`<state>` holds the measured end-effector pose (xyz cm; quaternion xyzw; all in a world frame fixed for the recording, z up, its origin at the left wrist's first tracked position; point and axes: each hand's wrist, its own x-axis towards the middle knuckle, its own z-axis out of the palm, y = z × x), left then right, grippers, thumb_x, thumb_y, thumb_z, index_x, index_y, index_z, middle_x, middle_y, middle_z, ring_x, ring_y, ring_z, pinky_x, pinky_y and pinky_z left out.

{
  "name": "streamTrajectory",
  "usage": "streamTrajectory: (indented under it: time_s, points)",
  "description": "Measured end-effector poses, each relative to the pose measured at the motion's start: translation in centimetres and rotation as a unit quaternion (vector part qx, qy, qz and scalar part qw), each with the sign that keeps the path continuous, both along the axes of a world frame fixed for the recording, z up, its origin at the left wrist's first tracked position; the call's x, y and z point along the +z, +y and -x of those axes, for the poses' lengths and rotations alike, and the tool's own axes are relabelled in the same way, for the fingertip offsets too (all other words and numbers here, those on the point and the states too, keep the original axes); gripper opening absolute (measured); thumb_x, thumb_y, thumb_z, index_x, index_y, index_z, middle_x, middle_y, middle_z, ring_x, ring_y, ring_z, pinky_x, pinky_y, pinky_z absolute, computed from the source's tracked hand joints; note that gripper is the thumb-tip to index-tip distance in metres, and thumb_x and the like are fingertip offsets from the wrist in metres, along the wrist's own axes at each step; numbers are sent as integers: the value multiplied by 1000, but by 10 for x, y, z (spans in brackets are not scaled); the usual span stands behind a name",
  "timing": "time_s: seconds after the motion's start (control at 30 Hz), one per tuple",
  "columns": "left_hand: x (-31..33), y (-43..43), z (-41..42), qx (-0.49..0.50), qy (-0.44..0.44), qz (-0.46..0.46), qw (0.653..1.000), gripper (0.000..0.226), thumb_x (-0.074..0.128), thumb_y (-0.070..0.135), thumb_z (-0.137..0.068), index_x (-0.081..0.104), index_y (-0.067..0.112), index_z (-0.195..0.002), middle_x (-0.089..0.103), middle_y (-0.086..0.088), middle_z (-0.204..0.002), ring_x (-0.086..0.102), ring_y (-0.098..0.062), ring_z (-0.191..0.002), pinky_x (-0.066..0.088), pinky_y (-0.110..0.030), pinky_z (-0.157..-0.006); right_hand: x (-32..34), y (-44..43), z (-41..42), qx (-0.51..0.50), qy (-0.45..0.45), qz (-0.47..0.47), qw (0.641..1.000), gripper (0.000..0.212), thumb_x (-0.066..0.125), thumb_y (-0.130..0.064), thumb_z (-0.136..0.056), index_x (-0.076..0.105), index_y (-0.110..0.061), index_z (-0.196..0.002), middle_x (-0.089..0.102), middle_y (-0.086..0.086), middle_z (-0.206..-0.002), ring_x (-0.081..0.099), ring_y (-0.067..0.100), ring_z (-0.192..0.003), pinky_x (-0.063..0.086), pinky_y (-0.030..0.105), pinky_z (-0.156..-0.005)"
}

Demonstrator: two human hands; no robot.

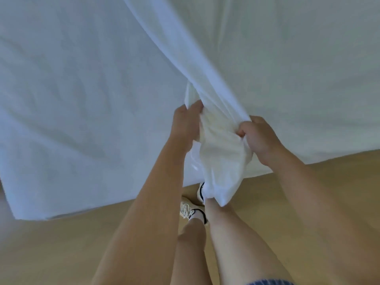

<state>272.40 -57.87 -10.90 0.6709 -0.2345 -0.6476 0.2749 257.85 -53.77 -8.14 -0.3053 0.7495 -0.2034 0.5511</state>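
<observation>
A large white sheet (pixel 267 58) lies over a white bed (pixel 72 99) and is gathered into a bunched fold at the near edge. My left hand (pixel 186 124) grips the left side of the bunched cloth, its fingertips hidden in the fabric. My right hand (pixel 259 134) grips the right side of the same bunch, fingers curled round it. A loose end of the sheet (pixel 222 177) hangs down between my forearms, past the bed's edge.
The bed's near edge (pixel 102 206) runs diagonally from lower left to right. Below it is a tan wooden floor (pixel 61 243). My bare legs and white sneakers (pixel 188 208) stand close to the bed edge.
</observation>
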Motion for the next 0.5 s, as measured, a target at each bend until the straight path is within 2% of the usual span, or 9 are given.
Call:
streamTrajectory:
  time_s: [0.07,0.13,0.17,0.23,0.3,0.37,0.4,0.47,0.5]
  points:
    - [0,16,-25,23,-161,110,981,17,50,23,-94,60,20,-82,60,10,-70,58,-6,-64,45,-20,-59,-11,-4,0,66,66,14,996,19,44,-9,-74,39,-16,-57,40,-4,-53,39,14,-50,27,21,-42]
    - [15,42,-64,147,-198,113,963,20,49,23,-95,60,27,-79,57,14,-67,52,-2,-62,42,-19,-59,-22,-5,-15,124,114,10,986,18,41,-9,-83,46,-15,-67,49,0,-65,48,21,-64,31,27,-51]
    - [25,57,-85,221,-196,101,950,24,50,23,-95,63,29,-75,55,15,-65,50,-3,-61,41,-22,-59,-23,-4,-26,157,153,10,976,13,41,-11,-88,53,-15,-84,55,3,-80,52,25,-77,35,29,-58]
    - [48,91,-125,260,-244,103,929,31,50,24,-95,66,38,-72,57,19,-62,51,0,-61,43,-19,-58,-16,0,-57,198,186,65,960,39,50,-20,-90,44,-12,-128,51,8,-114,48,27,-107,38,33,-81]
    - [67,128,-152,144,-329,115,926,29,47,27,-97,62,45,-80,62,23,-65,54,8,-59,42,-8,-52,3,6,-99,200,88,123,968,66,59,-40,-86,32,-15,-141,43,3,-123,42,20,-116,33,28,-90]
    - [77,160,-167,-14,-377,128,917,18,43,29,-93,57,39,-96,59,12,-60,56,-2,-53,39,-13,-45,27,8,-150,189,-92,52,976,80,58,-66,-72,34,-26,-137,46,-8,-118,48,11,-109,37,23,-82]
    - [80,171,-172,-102,-404,141,898,23,42,23,-87,61,28,-100,53,9,-56,54,-8,-49,35,-16,-43,32,9,-175,211,-137,7,968,78,58,-69,-68,37,-28,-131,48,-10,-115,52,9,-104,40,22,-76]
    - [82,181,-179,-262,-409,168,858,26,44,11,-77,65,10,-92,45,10,-57,47,-14,-42,29,-17,-39,34,8,-218,294,-113,1,949,50,61,-43,-78,43,-19,-119,54,-2,-106,57,16,-92,46,26,-68]
    - [80,181,-184,-294,-384,180,857,24,47,10,-74,66,15,-89,45,9,-59,48,-16,-44,31,-21,-39,32,8,-235,298,-76,24,951,33,56,-25,-83,47,-12,-112,56,2,-98,57,21,-86,47,28,-67]
